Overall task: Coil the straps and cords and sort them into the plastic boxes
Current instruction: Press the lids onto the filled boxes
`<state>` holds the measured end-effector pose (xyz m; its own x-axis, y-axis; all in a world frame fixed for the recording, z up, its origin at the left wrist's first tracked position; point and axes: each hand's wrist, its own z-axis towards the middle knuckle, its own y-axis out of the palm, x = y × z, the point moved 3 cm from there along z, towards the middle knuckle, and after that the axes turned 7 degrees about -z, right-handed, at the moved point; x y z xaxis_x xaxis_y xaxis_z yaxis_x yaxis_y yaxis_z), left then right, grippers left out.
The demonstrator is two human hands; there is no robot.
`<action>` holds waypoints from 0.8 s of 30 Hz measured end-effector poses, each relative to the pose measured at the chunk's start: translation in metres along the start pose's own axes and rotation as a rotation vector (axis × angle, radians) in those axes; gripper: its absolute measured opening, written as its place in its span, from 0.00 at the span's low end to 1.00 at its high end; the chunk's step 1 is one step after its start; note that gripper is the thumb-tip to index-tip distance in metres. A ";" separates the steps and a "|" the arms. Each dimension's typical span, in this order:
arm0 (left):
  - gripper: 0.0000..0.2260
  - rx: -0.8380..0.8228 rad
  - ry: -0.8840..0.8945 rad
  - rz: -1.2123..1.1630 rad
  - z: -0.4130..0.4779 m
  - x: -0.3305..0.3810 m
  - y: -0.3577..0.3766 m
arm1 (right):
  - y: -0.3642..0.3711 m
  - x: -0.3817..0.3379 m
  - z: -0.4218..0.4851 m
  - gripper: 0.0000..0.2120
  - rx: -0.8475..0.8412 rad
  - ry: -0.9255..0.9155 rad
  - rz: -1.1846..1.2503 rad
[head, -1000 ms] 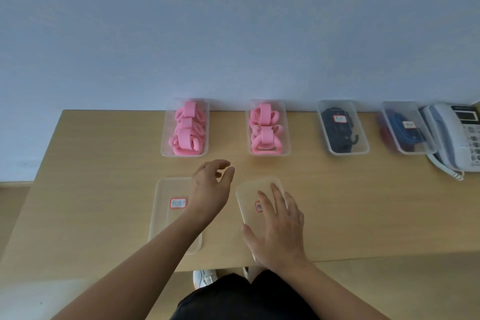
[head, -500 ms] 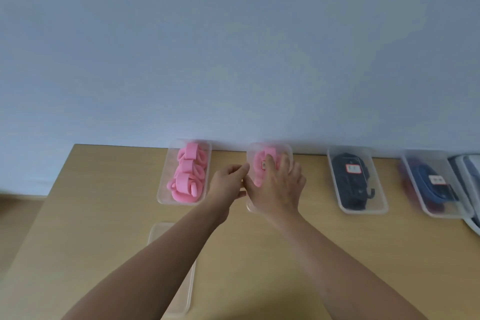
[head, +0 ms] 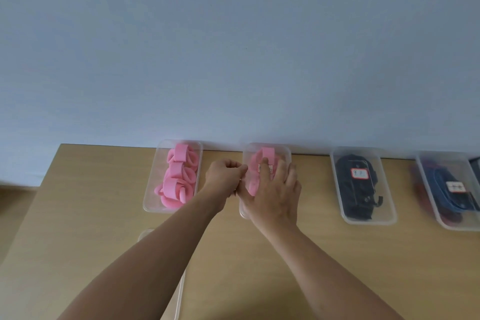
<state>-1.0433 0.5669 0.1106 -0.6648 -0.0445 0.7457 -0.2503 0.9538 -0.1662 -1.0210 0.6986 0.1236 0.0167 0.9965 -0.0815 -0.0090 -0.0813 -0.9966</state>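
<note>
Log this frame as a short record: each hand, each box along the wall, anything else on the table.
left hand: fingers curled, pinching the left rim of the second pink box
right hand: flat on that box's labelled lid, fingers straight
first pink box: no lid, coiled pink straps inside
black-strap box: lidded, labelled
blue-cord box: lidded, labelled, blurred
clear lid: near edge, under left forearm

Soft even daylight; faint shadows; slight blur at right edge.
</note>
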 end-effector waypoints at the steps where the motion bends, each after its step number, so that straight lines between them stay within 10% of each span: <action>1: 0.06 0.001 0.000 -0.002 0.000 0.001 0.000 | -0.001 0.001 0.001 0.36 -0.006 -0.006 0.000; 24: 0.06 -0.029 0.044 -0.016 -0.022 0.002 0.003 | -0.007 0.029 0.007 0.37 -0.150 -0.274 -0.074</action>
<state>-1.0302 0.5763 0.1253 -0.6293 -0.0476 0.7757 -0.2400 0.9612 -0.1358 -1.0277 0.7283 0.1280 -0.2583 0.9658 -0.0236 0.1295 0.0104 -0.9915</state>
